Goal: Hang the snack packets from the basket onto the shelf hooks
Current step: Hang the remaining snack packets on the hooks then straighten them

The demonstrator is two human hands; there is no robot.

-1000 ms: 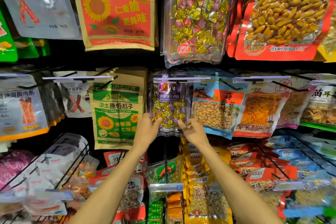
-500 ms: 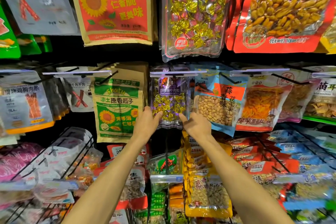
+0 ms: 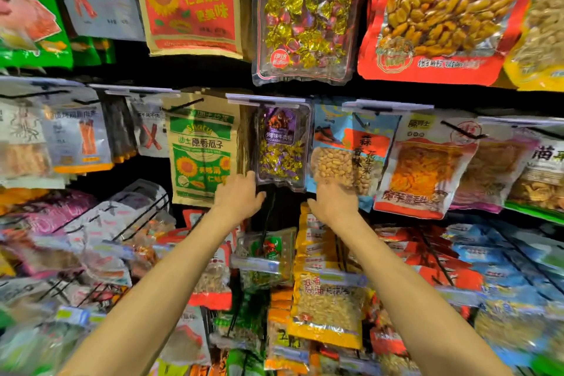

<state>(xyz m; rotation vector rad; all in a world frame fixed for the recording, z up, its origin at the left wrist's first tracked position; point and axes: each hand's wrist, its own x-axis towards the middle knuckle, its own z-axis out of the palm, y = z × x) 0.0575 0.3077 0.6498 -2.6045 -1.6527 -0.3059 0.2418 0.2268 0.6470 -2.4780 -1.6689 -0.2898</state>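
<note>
The purple candy packet (image 3: pixel 280 146) hangs upright straight below the clear tag strip (image 3: pixel 265 99) at the front of its hook, with its long axis vertical and its top edge tucked up behind that strip. Both hands are lower still beneath the strip, under the packet's bottom edge. The left hand (image 3: pixel 239 197) is below the strip's left end, and the right hand (image 3: pixel 332 201) is just past its right end, in front of a blue peanut packet (image 3: pixel 348 159). So the packet lies above and between the two hands, about equally near to each. The left hand's fingers are loosely curled, with one fingertip (image 3: pixel 251 175) at the packet's lower left corner and the thumb apart beneath it, so it does not look like a pinch. The right hand's fingers are hidden behind its back, and whether it holds or even touches the packet cannot be told. The packet appears to be hung, so the likely next move is for both hands to drop away downward.
</note>
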